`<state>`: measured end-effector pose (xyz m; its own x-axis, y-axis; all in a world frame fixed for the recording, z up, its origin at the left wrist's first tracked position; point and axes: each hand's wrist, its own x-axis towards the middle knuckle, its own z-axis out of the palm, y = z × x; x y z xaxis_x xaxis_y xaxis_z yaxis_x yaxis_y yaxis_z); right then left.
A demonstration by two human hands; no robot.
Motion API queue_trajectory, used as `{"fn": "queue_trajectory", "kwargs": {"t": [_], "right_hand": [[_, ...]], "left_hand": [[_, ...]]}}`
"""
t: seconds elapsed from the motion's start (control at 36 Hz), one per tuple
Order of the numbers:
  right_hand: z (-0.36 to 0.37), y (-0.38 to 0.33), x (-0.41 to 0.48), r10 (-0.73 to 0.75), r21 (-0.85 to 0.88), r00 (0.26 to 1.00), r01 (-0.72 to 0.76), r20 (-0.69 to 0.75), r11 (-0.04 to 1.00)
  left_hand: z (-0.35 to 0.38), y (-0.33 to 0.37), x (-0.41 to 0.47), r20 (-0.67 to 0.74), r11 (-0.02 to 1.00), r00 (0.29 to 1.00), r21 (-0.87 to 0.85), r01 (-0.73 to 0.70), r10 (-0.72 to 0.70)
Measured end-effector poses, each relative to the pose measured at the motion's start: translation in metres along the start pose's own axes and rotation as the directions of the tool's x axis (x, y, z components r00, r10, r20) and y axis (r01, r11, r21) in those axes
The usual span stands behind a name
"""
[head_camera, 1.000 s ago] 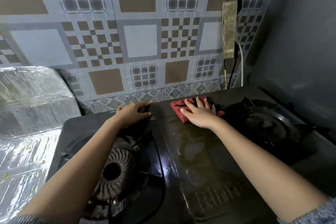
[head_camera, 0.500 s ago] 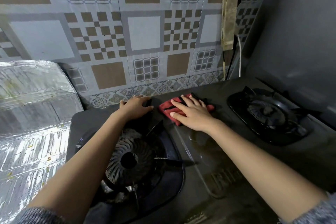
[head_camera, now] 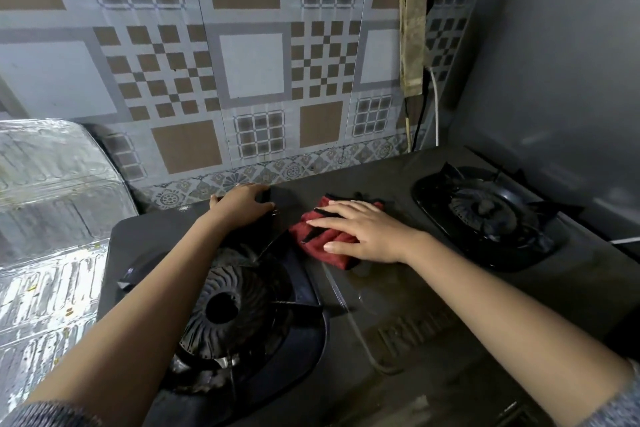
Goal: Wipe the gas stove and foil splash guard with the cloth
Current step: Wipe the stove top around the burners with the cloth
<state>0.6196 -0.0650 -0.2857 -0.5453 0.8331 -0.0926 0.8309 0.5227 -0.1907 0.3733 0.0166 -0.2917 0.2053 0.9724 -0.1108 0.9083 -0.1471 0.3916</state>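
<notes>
While the right hand (head_camera: pixel 367 234) lies flat on the cloth (head_camera: pixel 320 241), fingers straight and spread toward the left, its grip is apart: palm pressing, nothing pinched.

Cloth: red, nubbly, black trim, bunched into a thick wad. It sits on the gas stove (head_camera: pixel 363 173) between the two burners, nearer the back edge.

Left hand (head_camera: pixel 242 206) at the rear of the left burner (head_camera: pixel 221 308), fingers draped over a dark pan support (head_camera: pixel 268 199). Cannot tell whether that grip closes round the piece or only rests on it.

Edges and room:
- bare stove top runs from the cloth forward toward the camera, and back to the rear edge
- cloth's left edge just beside the left burner's tray; right burner (head_camera: pixel 485 210) well apart from it
- stove's back edge close against the tiled wall (head_camera: pixel 249 66)
- foil splash guard (head_camera: pixel 48 204) stands just beside the stove's left side, rounded top corner
- grey panel (head_camera: pixel 571 62) rises behind the right burner

Materials: stove top dark, glossy, smeared, with raised lettering near the front. Left burner head ribbed, round, with a central hole. Foil crinkled, embossed, bright. Wall in brown, white and grey squares. A yellowed power strip (head_camera: pixel 412 42) hangs on the wall with cables below it.
</notes>
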Motion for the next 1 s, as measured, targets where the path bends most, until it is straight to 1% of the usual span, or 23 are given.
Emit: {"fn": "queue_trajectory", "kwargs": {"t": [0.08, 0.17, 0.25, 0.36, 0.47, 0.67, 0.78, 1.0], "right_hand": [[-0.003, 0.015, -0.009, 0.03, 0.016, 0.999, -0.03, -0.011, 0.999], [-0.007, 0.029, -0.012, 0.106, 0.024, 0.994, -0.106, -0.014, 0.994], [-0.011, 0.037, -0.012, 0.202, 0.034, 0.979, -0.201, -0.006, 0.979], [-0.008, 0.043, -0.015, 0.305, 0.087, 0.95, -0.298, -0.075, 0.951], [0.0, 0.042, -0.02, 0.412, 0.135, 0.904, -0.397, -0.114, 0.908], [0.001, 0.022, -0.029, 0.57, 0.207, 0.815, -0.542, -0.107, 0.814], [0.004, 0.011, -0.04, 0.632, 0.221, 0.763, -0.599, -0.134, 0.77], [0.011, -0.004, -0.066, 0.736, 0.24, 0.665, -0.7, -0.125, 0.673]], "left_hand": [[0.002, 0.009, 0.0, -0.022, 1.0, 1.0, 0.017, -0.019, 0.02], [0.007, 0.015, 0.003, -0.022, 0.999, 0.999, 0.018, -0.046, 0.047], [0.011, 0.024, 0.004, 0.006, 0.996, 0.996, 0.007, -0.085, 0.085], [0.013, 0.04, 0.001, 0.059, 0.989, 0.987, -0.008, -0.149, 0.149], [0.015, 0.055, -0.003, 0.137, 0.974, 0.965, -0.02, -0.225, 0.225], [0.011, 0.072, -0.012, 0.238, 0.944, 0.914, -0.047, -0.326, 0.327], [0.01, 0.08, -0.018, 0.244, 0.925, 0.898, 0.013, -0.381, 0.366], [0.015, 0.096, -0.03, 0.257, 0.917, 0.888, 0.016, -0.399, 0.382]]}}
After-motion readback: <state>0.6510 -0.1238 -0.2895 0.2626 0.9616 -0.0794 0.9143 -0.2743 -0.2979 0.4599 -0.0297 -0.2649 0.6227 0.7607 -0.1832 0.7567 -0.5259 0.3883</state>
